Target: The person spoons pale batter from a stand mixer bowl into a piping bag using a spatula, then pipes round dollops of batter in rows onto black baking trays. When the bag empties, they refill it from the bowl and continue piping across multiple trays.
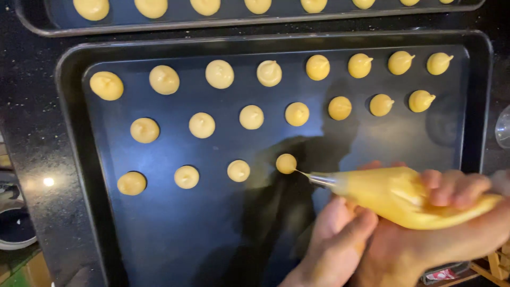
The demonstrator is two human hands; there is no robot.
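A clear piping bag [404,196] full of yellow batter lies across both my hands at the lower right. My right hand [457,212] wraps around the bag's fat end. My left hand [340,239] supports the bag from below, near its metal nozzle [320,179]. A thin thread of batter runs from the nozzle tip to the newest batter mound [286,163]. Several round yellow mounds sit in three rows on the dark baking tray [71,106].
A second dark tray [37,24] with a row of batter mounds lies at the top. Both trays rest on a black speckled counter [32,133]. Floor and a shoe [13,223] show past the counter's left edge. A clear round object [503,127] sits at the right edge.
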